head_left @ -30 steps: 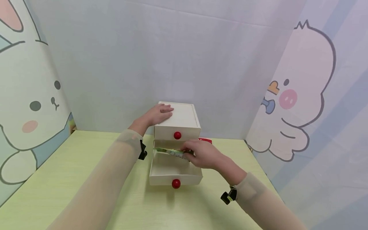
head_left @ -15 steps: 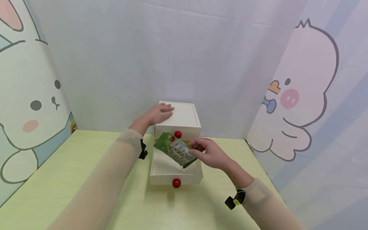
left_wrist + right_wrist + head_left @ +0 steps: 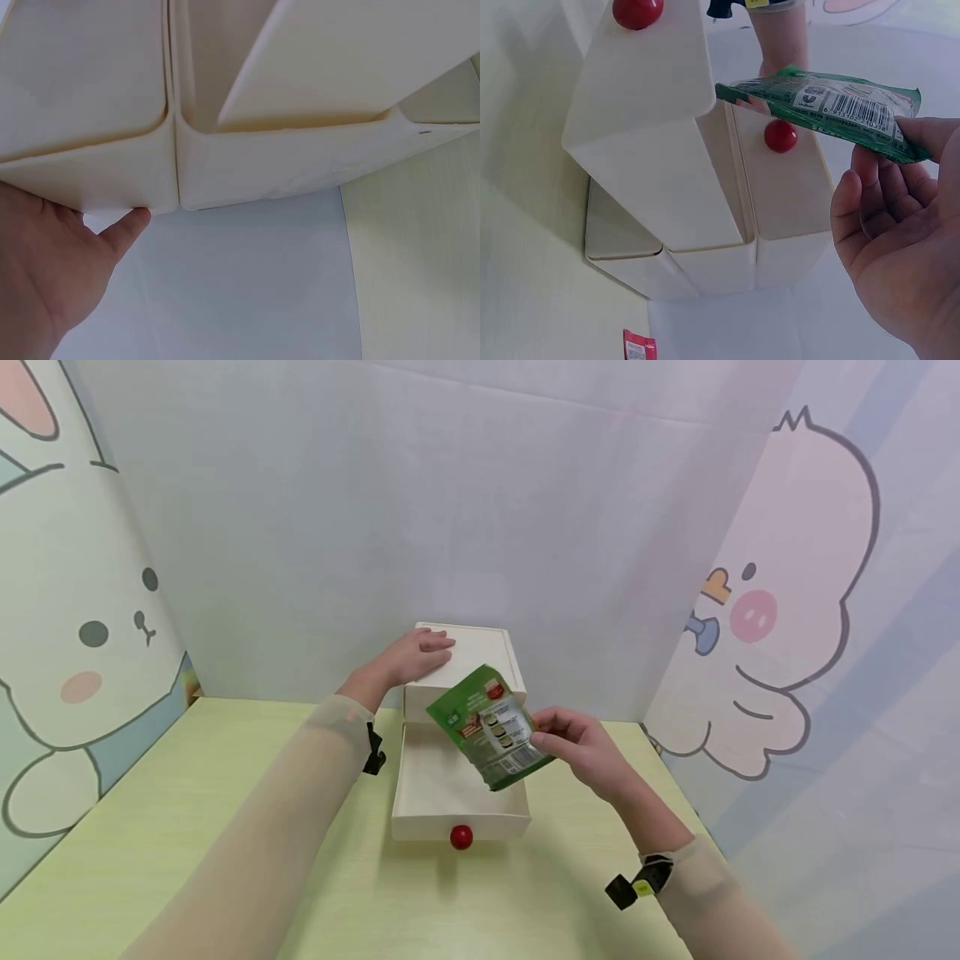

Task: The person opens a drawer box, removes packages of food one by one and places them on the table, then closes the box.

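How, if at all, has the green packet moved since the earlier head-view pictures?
Yes. Judged against the lower red knob, the green packet has moved up and to the right in the head view.

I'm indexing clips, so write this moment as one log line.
left grip: rests on cabinet | right grip: pinches green packet | one drawer: pulled out

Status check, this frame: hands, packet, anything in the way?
Left hand atop white drawer unit. Right hand pinching green packet above open drawer. Nothing visibly blocking packet.
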